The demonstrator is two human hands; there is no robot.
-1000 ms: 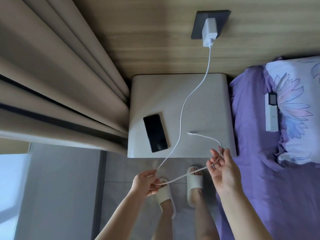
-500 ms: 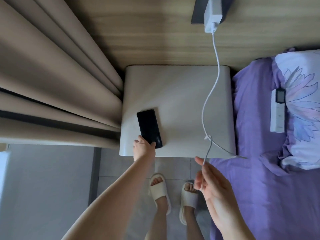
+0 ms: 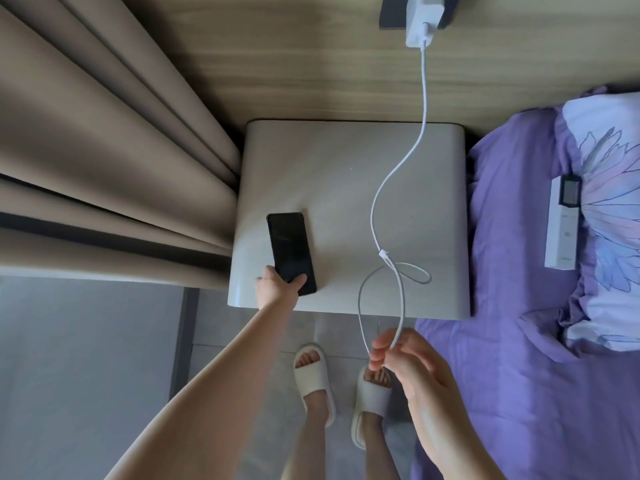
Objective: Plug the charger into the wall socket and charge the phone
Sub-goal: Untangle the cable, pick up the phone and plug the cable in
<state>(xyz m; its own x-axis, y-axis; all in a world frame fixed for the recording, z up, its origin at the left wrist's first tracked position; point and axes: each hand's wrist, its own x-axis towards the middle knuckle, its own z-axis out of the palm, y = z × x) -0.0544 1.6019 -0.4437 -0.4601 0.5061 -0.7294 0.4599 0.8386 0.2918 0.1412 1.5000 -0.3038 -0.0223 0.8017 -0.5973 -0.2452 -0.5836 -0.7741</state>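
Note:
A white charger [image 3: 423, 19] sits plugged into the dark wall socket [image 3: 393, 15] at the top. Its white cable [image 3: 420, 109] hangs down, loops over the white bedside table [image 3: 346, 174] and runs to my right hand [image 3: 407, 358], which pinches it below the table's front edge. The cable's plug end [image 3: 383, 253] lies on the table top. A black phone [image 3: 290, 251] lies screen up at the table's front left. My left hand [image 3: 277, 287] grips its near end, thumb on the screen.
Beige curtains [image 3: 114, 168] hang left of the table. A purple bed [image 3: 519, 341] is at the right, with a floral pillow [image 3: 609, 202] and a white remote [image 3: 562, 223] on it. My feet in white slippers [image 3: 315, 375] stand on the tiled floor.
My left hand let go of the cable, reached to the table and closed on the phone's near end. My right hand kept the cable, and a loop has settled on the table.

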